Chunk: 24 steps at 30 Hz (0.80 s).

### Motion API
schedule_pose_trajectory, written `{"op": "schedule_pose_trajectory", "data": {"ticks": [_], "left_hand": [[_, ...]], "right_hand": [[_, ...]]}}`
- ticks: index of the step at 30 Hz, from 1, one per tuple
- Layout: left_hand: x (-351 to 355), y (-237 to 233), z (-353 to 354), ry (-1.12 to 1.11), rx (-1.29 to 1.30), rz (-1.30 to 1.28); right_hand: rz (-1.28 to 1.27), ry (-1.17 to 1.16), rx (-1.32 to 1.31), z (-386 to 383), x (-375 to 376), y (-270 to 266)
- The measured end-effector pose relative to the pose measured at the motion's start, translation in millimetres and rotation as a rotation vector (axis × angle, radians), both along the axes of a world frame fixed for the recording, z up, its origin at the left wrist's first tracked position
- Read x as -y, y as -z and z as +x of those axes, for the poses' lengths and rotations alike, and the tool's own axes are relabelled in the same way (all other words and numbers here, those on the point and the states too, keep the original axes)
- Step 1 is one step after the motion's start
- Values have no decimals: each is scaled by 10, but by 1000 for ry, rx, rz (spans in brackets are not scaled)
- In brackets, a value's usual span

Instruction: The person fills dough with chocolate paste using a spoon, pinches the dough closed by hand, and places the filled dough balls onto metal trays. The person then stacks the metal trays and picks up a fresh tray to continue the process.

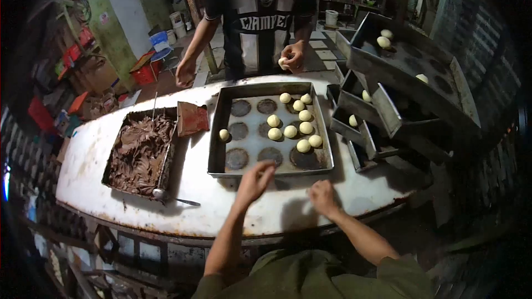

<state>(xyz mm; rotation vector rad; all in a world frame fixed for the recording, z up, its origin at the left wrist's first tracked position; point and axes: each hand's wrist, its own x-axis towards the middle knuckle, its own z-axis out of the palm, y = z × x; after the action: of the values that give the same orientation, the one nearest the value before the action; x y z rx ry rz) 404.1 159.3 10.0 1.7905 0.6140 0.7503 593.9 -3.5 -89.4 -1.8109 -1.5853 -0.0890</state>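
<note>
My left hand [256,181] is just in front of the near rim of a square metal tray [271,175]. Its fingers are curled and I cannot make out whether anything is in them. To its right my right hand [323,196] hovers over the white table [266,210], its fingers bent inward, their contents hidden. Several pale dough balls [290,131] lie mostly on the right half of the tray, and a single ball [224,134] sits by its left wall. Dark round marks show on the tray floor.
At the left, a tray of brown paste [138,149] holds a spoon [188,202], beside a reddish-brown scraper or packet [193,119]. Stacked metal trays [410,61] with dough balls stand at the right. Across the table a co-worker [260,22] holds a dough ball [283,63].
</note>
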Motion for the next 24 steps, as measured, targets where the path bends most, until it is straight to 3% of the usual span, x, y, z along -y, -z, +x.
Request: {"op": "schedule_pose_trajectory", "data": {"ticks": [1, 4, 6, 8, 10, 12, 14, 16, 17, 18, 20, 22, 24], "left_hand": [[-200, -1, 251, -31, -98, 102], [-899, 493, 940, -116, -353, 455], [-1207, 784, 1291, -184, -490, 396], [-1465, 1153, 1447, -206, -735, 723], [-1186, 828, 1566, -281, -711, 707], [-1399, 994, 1549, -248, -604, 734], [-1741, 1245, 1408, -333, -314, -88], [-1137, 287, 1277, -317, -1015, 449], [-1279, 742, 1045, -459, -361, 256], [-1402, 1141, 796, -555, 294, 41], [-458, 170, 680, -182, 940, -873], [219, -37, 504, -546, 726, -700], [620, 70, 22, -641, 605, -746]], "right_hand": [[-92, -66, 2, -88, 152, -308], [-337, -271, 144, 235, 550, -310], [-799, -491, -93, 597, 686, -401], [-700, -833, -359, 971, 1093, -859], [-597, -1097, -439, 1390, 1560, -1632], [-674, -1093, -455, 1835, 1977, -2750], [-564, -839, -265, 2210, 2281, -3743], [-269, -606, -2, 2579, 2395, -4389], [-77, -411, 191, 2773, 2432, -4520], [145, -260, 10, 2924, 2364, -4554], [277, 92, -20, 3083, 2150, -4703], [419, 32, 94, 3346, 1773, -4347], [-447, -75, 364, 3347, 1735, -4162]]}}
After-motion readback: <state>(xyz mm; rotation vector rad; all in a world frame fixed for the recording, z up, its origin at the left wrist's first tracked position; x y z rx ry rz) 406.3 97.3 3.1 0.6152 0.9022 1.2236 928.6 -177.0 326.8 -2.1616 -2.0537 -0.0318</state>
